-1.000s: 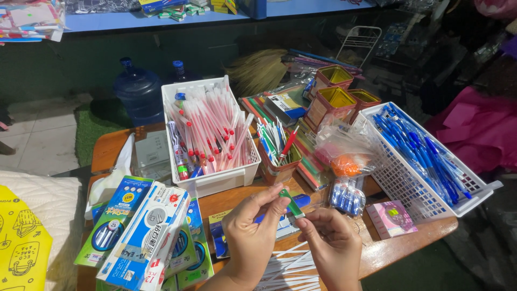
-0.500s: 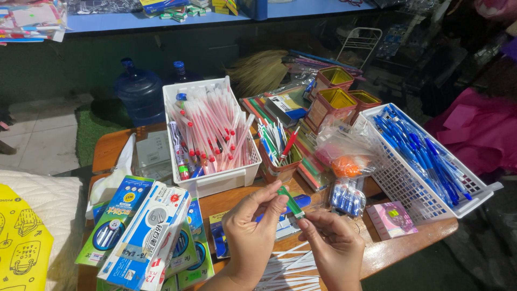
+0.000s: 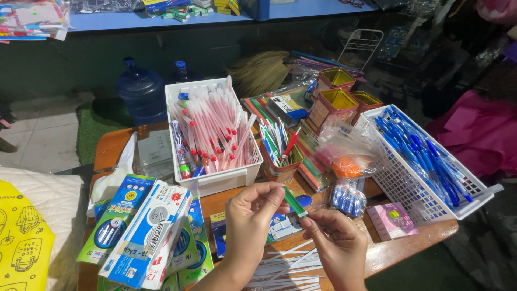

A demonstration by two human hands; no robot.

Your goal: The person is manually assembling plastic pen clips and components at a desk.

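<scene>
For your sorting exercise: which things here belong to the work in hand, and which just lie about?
In hand:
left hand
right hand
green pen
white pen tubes

Lying about:
basket of red pens
basket of blue pens
yellow tins
broom

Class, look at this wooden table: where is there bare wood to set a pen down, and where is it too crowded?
Bare wood shows at the far left corner, behind the tissue pack, and along the near right edge between the pink box and the blue-pen basket. A small strip lies before the red-pen basket. The middle, around both hands, is crowded.
</scene>
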